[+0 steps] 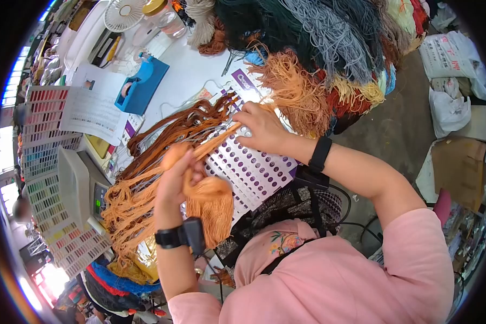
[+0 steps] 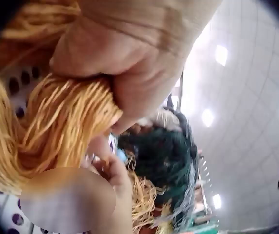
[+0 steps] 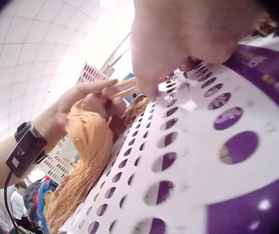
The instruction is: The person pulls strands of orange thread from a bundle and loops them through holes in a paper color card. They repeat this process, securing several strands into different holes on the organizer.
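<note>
A light orange skein of thread (image 1: 210, 208) hangs folded over my left hand (image 1: 175, 175), whose fingers grip it. A taut strand (image 1: 221, 139) of it runs up to my right hand (image 1: 262, 128), which pinches it near the top edge of a white card (image 1: 248, 173). Rows of holes and purple print cover this card. In the right wrist view the skein (image 3: 88, 141) droops beside the holes, and the right hand (image 3: 188, 34) is bent close over the card's edge. Left of the card lie brown threads (image 1: 173, 129) and more orange threads (image 1: 129, 200), spread in lengths.
Heaped yarn in dark green and grey (image 1: 329, 43) fills the table's far side, with peach yarn (image 1: 297, 86) at its edge. A blue tape dispenser (image 1: 143, 83), printed sheets (image 1: 92, 102) and a scale (image 1: 83, 186) stand to the left. Plastic bags (image 1: 451, 75) and a cardboard box (image 1: 459, 167) lie at right.
</note>
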A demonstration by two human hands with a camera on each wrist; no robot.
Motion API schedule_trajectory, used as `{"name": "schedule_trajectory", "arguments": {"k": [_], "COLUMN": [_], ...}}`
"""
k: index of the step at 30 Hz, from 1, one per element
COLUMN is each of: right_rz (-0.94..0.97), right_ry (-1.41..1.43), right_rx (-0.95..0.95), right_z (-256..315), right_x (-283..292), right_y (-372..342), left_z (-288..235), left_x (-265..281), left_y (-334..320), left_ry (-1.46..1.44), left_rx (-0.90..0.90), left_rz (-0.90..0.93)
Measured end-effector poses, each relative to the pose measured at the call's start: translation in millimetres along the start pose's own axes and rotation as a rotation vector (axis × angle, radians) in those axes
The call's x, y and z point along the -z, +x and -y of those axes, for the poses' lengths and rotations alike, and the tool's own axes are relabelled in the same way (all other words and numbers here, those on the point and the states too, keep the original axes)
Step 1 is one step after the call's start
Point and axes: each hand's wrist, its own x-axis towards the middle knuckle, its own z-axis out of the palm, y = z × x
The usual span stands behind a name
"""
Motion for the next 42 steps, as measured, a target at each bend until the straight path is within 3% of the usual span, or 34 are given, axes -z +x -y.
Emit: {"name": "schedule_trajectory", "arguments": {"k": [3, 5, 7, 10, 11, 12, 14, 17, 18, 19, 21, 22, 25, 27, 30, 33, 39, 42], "right_rz": [-0.004, -0.054, -0.085, -0.123, -0.109, -0.095, -0.096, -0.206, -0.298, -0.279, -0.234, -0.138, 0.157, 0.378, 0.484, 0.519, 0.523, 0.481], "right_ry": [-0.088, -0.151, -0.172, -0.187, -0.176, -0.166, -0.149, 0.034, 0.063, 0.189, 0.441, 0.785, 1.021, 1.093, 1.144, 1.201, 1.14, 1.252], "right_rx": [-0.027, -0.002, -0.004, 0.008, -0.018, -0.043, -0.072, -0.092, -0.044, -0.078, -0.149, -0.279, -0.368, -0.439, -0.467, -0.489, -0.505, -0.498], "right_z": [3, 4, 5, 7, 8, 9, 10, 13, 23, 35, 69, 98, 150, 186, 197, 198, 215, 210], "right_x": [-1, -3, -5, -7, -9, -10, -10, -11, -10, -10, -11, -9, -15, -20, -37, -40, -38, -36], "right_y": [0, 0, 0, 0, -1, -1, 0, 1, 1, 1, -2, -6, -22, -32, -39, -39, -41, -43], "left_z": [-15, -27, -35, -52, -47, -42, -35, 4, 19, 29, 48, 54, 60, 63, 68, 66, 81, 76], "left_x": [64, 112, 171, 210, 219, 218, 218, 114, 88, 71, 45, 37, 10, 7, 23, 20, 37, 37], "left_y": [-34, -57, -74, -90, -98, -109, -129, -149, -148, -145, -143, -139, -136, -140, -151, -161, -152, -163], "left_ry": [-0.242, -0.301, -0.377, -0.662, -0.592, -0.521, -0.683, -0.357, -0.27, -0.405, -0.448, -0.442, -0.43, -0.484, -0.468, -0.544, -0.609, -0.795], "left_rx": [-0.063, -0.168, -0.265, -0.44, -0.53, -0.619, -0.535, -0.388, -0.434, -0.376, -0.363, -0.39, -0.471, -0.476, -0.47, -0.455, -0.552, -0.513], "left_rz": [0.007, -0.097, -0.009, -0.302, -0.424, -0.546, -0.386, -0.154, -0.28, -0.132, -0.038, 0.045, 0.094, 0.134, 0.317, 0.107, 0.474, 0.27]}}
